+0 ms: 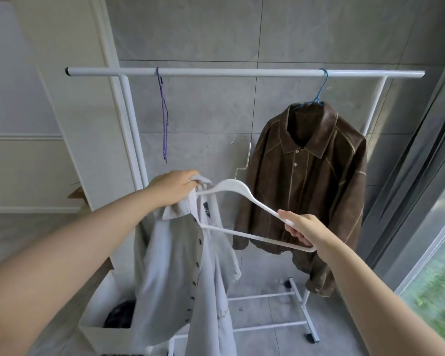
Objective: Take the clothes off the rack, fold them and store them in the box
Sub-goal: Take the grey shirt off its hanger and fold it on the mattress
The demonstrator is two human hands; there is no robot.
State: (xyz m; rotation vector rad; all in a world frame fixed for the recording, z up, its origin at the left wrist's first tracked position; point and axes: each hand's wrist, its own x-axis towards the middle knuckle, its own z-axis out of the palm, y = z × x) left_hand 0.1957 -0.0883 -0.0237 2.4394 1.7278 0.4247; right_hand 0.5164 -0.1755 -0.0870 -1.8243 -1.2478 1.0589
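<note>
the collar of a grey shirt (180, 265) is gripped in the left hand (174, 187), fingers curled round the bunched cloth. one end of a white hanger (242, 191) is pinched by the right hand (299, 227), thumb on top and fingers wrapped beneath. the hanger's other end is lodged in the shirt's neck, and the hook is held clear of the rack (242, 72).

the shirt's lower part is blurred and cut off at the bottom edge. a box (98, 332) at the lower left is partly hidden by the shirt; something dark is seen inside, too blurred to be named.

a brown jacket (311, 191) is hung on a blue hanger (320, 91) near the rail's right end. a purple hanger (163, 111) is hung bare near the left end.
</note>
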